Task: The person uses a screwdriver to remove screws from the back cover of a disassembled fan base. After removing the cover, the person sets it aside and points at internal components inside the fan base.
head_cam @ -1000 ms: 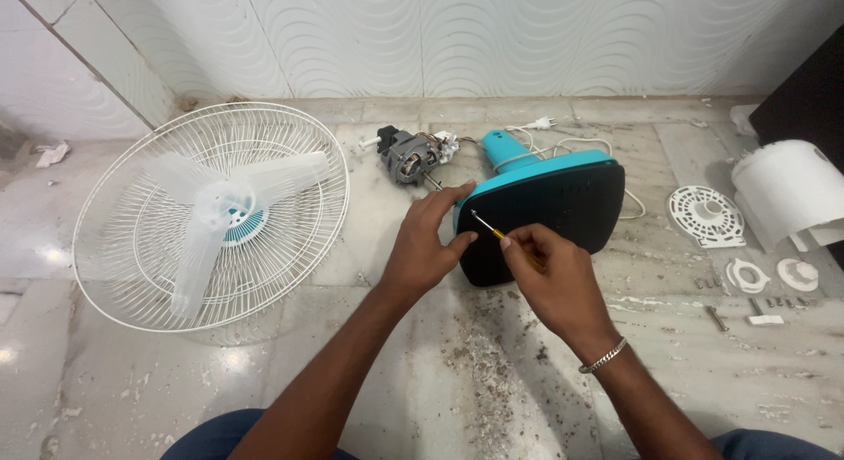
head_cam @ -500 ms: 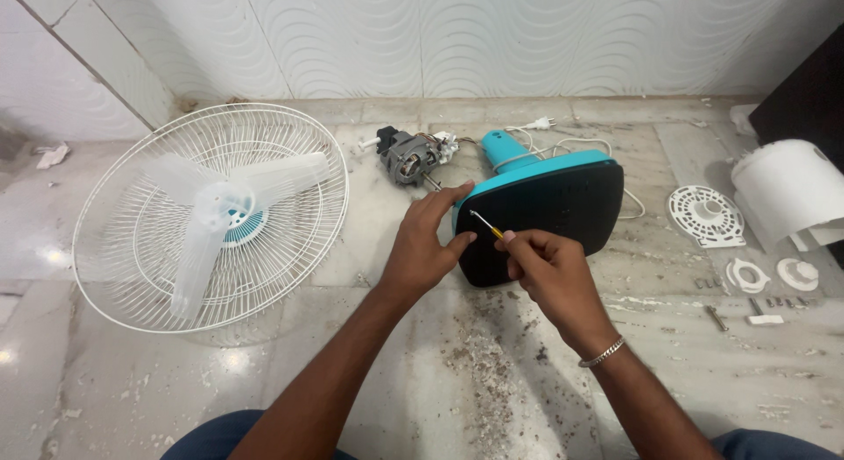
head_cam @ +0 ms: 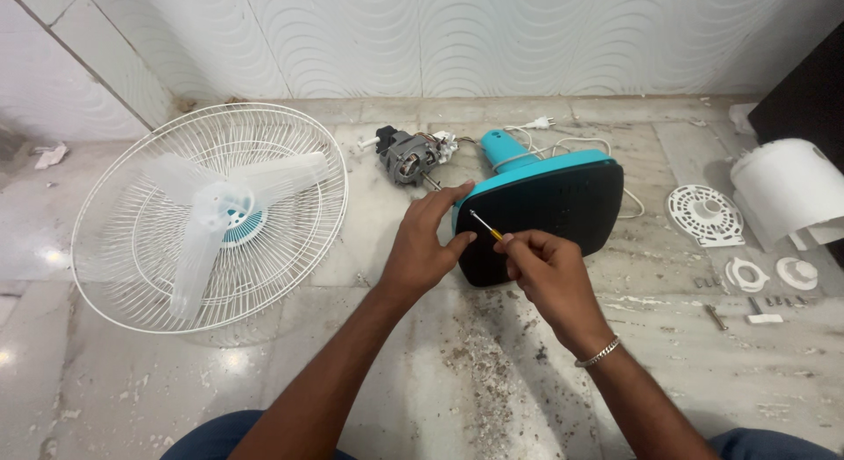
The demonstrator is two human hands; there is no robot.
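Observation:
A teal fan base (head_cam: pixel 554 205) lies tipped on the marble floor with its black underside facing me. My left hand (head_cam: pixel 424 242) rests on its left edge, fingers spread over the rim. My right hand (head_cam: pixel 547 271) grips a small yellow-handled screwdriver (head_cam: pixel 485 226) whose metal tip points up-left at the base's edge, close to my left fingers.
A white fan grille with translucent blades (head_cam: pixel 211 214) lies at the left. The bare fan motor (head_cam: pixel 406 156) and a white power cord (head_cam: pixel 563 148) sit behind the base. A white motor cover (head_cam: pixel 787 192), a round vented plate (head_cam: pixel 705 215), plastic rings (head_cam: pixel 747 273) and loose screws (head_cam: pixel 714 316) lie at the right. Dirt is scattered on the floor.

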